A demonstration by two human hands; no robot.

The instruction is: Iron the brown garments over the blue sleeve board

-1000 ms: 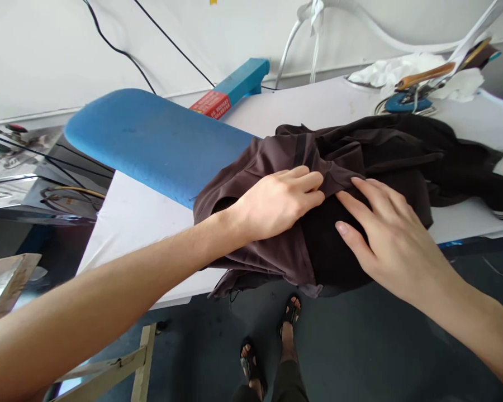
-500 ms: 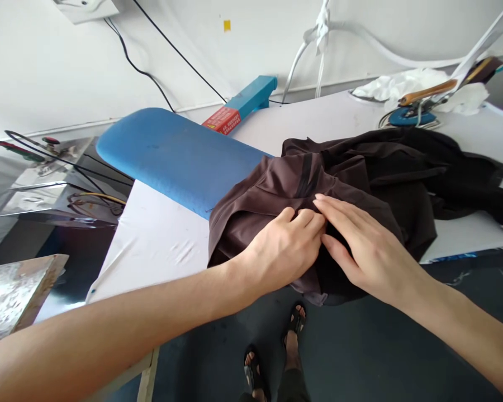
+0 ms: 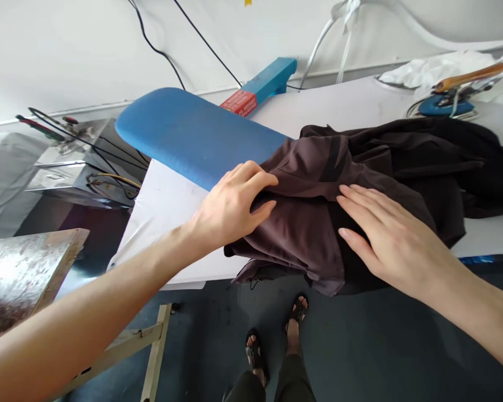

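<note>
A dark brown garment (image 3: pixel 302 223) with black panels lies rumpled over the end of a blue padded pressing board (image 3: pixel 193 134), its near edge hanging past the table. My left hand (image 3: pixel 238 201) is at the garment's left part, fingers bent and thumb apart, with a fold of cloth by the fingertips. No cloth is visibly pinched between them. Flat on the cloth to the right rests my right hand (image 3: pixel 389 240), fingers stretched out and thumb spread. A raised seam or fold runs between the two hands.
An iron (image 3: pixel 446 106) with a wooden handle stands at the table's back right by crumpled white cloth (image 3: pixel 436 70). The white table (image 3: pixel 176 218) runs beneath everything. A metal box (image 3: pixel 79 173) with hoses is at left, and a metal-topped board (image 3: pixel 29 273) nearer me.
My left hand has come away from my right hand, moving left and opening its closed fingers. The garment's near left part now lies flatter and lower. The camera view has shifted somewhat.
</note>
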